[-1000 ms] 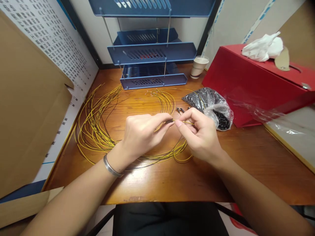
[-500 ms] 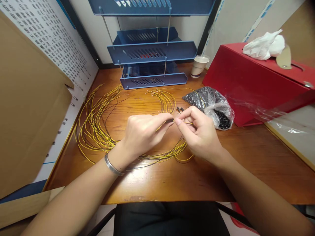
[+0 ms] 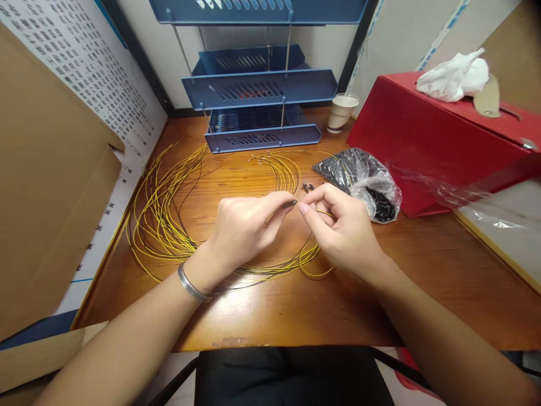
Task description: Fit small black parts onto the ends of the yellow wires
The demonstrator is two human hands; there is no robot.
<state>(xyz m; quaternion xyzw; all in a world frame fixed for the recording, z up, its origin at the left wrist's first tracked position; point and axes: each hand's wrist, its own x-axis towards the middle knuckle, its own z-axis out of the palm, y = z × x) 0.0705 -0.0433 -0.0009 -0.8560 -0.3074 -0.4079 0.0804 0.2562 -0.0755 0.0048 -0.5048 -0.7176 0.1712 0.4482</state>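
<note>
Over the middle of the table, my left hand (image 3: 245, 223) is closed, with a small black piece (image 3: 289, 203) pinched between thumb and forefinger. Facing it, my right hand (image 3: 340, 228) pinches a thin yellow wire (image 3: 325, 213) near its end; the fingertips hide the tip itself. The two hands' fingertips nearly meet, and I cannot tell whether wire and black piece touch. Beyond them lie a few small black parts (image 3: 308, 187) and a curved bunch of yellow wires (image 3: 287, 169). A large loose coil of yellow and dark wires (image 3: 164, 225) spreads to the left and passes under my hands.
A clear plastic bag (image 3: 359, 175) of small black parts lies at the right, beside a red box (image 3: 406, 141) with tissue on top. A paper cup (image 3: 341, 113) and a blue tiered rack (image 3: 262, 138) stand behind. Cardboard (image 3: 51, 169) borders the left.
The fingertips of my two hands have drawn slightly apart, and the black piece now shows more clearly in my left hand. The view has shifted very slightly.
</note>
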